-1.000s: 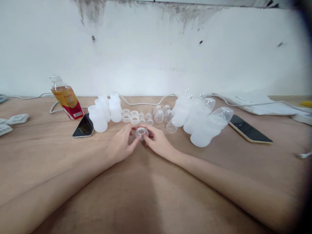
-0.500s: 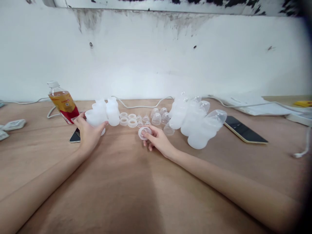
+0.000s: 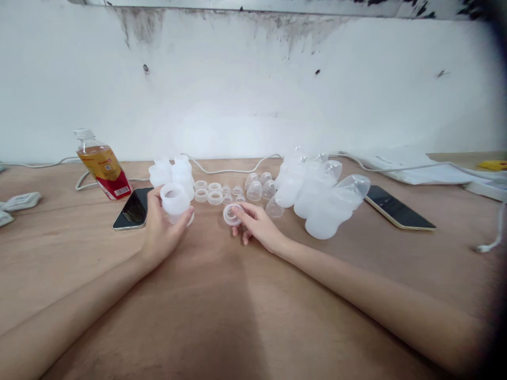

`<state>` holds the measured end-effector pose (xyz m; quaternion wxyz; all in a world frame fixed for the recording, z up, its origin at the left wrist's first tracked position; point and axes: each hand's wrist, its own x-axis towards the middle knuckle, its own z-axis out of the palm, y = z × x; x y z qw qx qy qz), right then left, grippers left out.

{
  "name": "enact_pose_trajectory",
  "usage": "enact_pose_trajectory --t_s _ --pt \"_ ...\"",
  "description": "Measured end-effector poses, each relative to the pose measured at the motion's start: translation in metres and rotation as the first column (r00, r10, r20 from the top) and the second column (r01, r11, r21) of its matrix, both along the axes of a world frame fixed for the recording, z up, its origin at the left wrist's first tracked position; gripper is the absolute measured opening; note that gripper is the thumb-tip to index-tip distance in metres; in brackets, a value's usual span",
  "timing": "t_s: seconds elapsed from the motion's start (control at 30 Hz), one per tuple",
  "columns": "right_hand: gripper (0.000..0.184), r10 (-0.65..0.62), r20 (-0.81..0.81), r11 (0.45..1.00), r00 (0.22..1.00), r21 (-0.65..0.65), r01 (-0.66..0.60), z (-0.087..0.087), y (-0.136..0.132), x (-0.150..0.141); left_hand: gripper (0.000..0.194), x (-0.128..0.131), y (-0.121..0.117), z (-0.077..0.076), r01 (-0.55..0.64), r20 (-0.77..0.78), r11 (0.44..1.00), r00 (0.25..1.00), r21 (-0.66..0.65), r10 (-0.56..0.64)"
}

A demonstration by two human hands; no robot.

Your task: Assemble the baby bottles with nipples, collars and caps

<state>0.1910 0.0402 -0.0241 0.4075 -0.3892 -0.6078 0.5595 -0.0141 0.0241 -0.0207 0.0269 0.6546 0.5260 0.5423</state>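
Note:
My left hand (image 3: 160, 232) is wrapped round a frosted white baby bottle (image 3: 175, 199), tilted so its open mouth faces me. Between the thumb and fingers of my right hand (image 3: 261, 226) is a translucent bottle collar ring (image 3: 226, 215); a nipple seems to sit in its middle, partly behind the thumb. Behind the left hand stand more open bottles (image 3: 182, 174). Several loose collar rings (image 3: 202, 196) and small clear nipples (image 3: 227, 199) lie between the hands. Clear dome caps (image 3: 254, 191) stand just past the right hand. Capped bottles (image 3: 321, 222) are grouped to its right.
A drink bottle (image 3: 106, 171) stands at the left, with a phone (image 3: 133, 210) beside it. Another phone (image 3: 398, 208) lies at the right. A white cable (image 3: 233, 171) runs along the wall, near a white plastic bag (image 3: 396, 166). White adapters (image 3: 21, 201) sit far left.
My left hand has brought the baby bottle away from the group, rightward and toward me, tipping its mouth into view. The left phone is more uncovered. My right hand has barely moved.

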Motion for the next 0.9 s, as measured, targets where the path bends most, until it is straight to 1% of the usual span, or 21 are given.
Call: enact_pose_trajectory --t_s 0.07,0.13,0.23,0.27,0.33,0.4,0.47,0.53,0.6,0.63,0.7,0.77,0.8,0.83,0.9 --pt "0.028 0.014 0.009 1.0 1.0 0.009 -0.014 -0.001 0.001 0.0 0.041 0.004 -0.002 -0.002 0.09 -0.031 0.992 0.995 -0.084 -0.093" --pt "0.026 0.021 0.029 0.999 0.999 0.034 -0.022 -0.003 0.001 0.0 0.039 0.006 -0.001 -0.003 0.147 -0.04 0.98 0.987 -0.137 -0.154" --pt "0.023 0.013 0.037 0.999 0.999 0.044 -0.014 -0.005 0.002 0.0 0.04 0.007 0.003 -0.005 0.265 -0.002 0.944 0.963 -0.195 -0.27" --pt "0.022 0.004 0.025 0.999 1.0 0.032 -0.004 -0.004 0.001 0.001 0.042 0.006 0.005 -0.005 0.32 0.023 0.919 0.946 -0.231 -0.324" --pt "0.02 -0.012 -0.025 1.0 1.0 -0.015 0.012 -0.003 0.001 0.001 0.046 0.006 0.008 -0.006 0.431 0.09 0.845 0.901 -0.317 -0.425" --pt "0.018 -0.028 -0.107 0.996 0.994 -0.091 0.018 0.0 0.001 0.002 0.05 0.006 0.009 -0.006 0.499 0.15 0.781 0.864 -0.376 -0.48" --pt "0.018 -0.044 -0.198 0.985 0.979 -0.175 0.009 0.002 0.002 0.004 0.052 0.006 0.009 -0.006 0.525 0.181 0.755 0.849 -0.394 -0.496" --pt "0.024 -0.055 -0.272 0.969 0.961 -0.245 -0.014 0.004 0.004 0.006 0.052 0.005 0.009 -0.005 0.533 0.187 0.748 0.844 -0.395 -0.503" --pt "0.033 -0.055 -0.314 0.959 0.948 -0.281 -0.038 0.003 0.006 0.009 0.053 0.005 0.008 -0.005 0.53 0.185 0.751 0.846 -0.394 -0.5" --pt "0.034 -0.054 -0.322 0.957 0.945 -0.288 -0.044 0.003 0.007 0.009 0.054 0.005 0.008 -0.005 0.52 0.173 0.758 0.852 -0.394 -0.494" --pt "0.029 -0.039 -0.335 0.956 0.941 -0.286 -0.062 0.002 0.009 0.011 0.056 0.005 0.006 -0.005 0.472 0.126 0.79 0.878 -0.392 -0.462" --pt "0.024 -0.016 -0.365 0.956 0.931 -0.278 -0.092 0.002 0.01 0.012 0.052 0.005 0.004 -0.004 0.387 0.038 0.838 0.914 -0.385 -0.405" --pt "0.025 -0.006 -0.388 0.957 0.922 -0.27 -0.107 0.002 0.009 0.012 0.049 0.005 0.002 -0.002 0.345 -0.02 0.858 0.924 -0.38 -0.381" --pt "0.027 0.002 -0.412 0.959 0.911 -0.257 -0.118 0.003 0.009 0.012 0.044 0.005 0.0 -0.001 0.313 -0.082 0.871 0.926 -0.377 -0.369" --pt "0.033 0.004 -0.449 0.969 0.894 -0.22 -0.115 0.005 0.006 0.01 0.038 0.006 -0.003 0.004 0.281 -0.203 0.878 0.903 -0.388 -0.379"
